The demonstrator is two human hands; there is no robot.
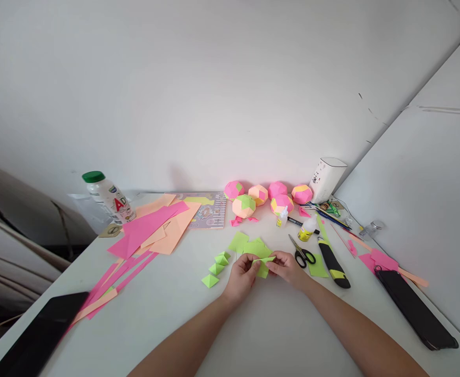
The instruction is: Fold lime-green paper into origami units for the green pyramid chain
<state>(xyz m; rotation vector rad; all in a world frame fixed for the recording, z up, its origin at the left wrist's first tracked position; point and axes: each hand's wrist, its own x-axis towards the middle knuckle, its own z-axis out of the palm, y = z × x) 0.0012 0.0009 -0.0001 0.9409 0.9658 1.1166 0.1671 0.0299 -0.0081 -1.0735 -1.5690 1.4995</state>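
Between my two hands is a green sheet of paper (264,268) with a folded upper edge. My left hand (242,276) pinches its left side, thumb on top. On the right side, my right hand (288,268) grips it between thumb and fingers. Just beyond the hands lie more green paper squares (256,246). Several small folded green paper pieces (216,268) sit in a slanting row to the left of my left hand. Black-handled scissors (304,256) rest close to my right hand, their blades pointing away from me.
Paper balls (244,206) line the wall. Glue bottles (306,229) and a utility knife (334,264) lie right of centre. A black phone (414,309) is at far right, a dark tablet (37,335) at front left. Pink paper (143,230) and a white bottle (110,199) stand at left.
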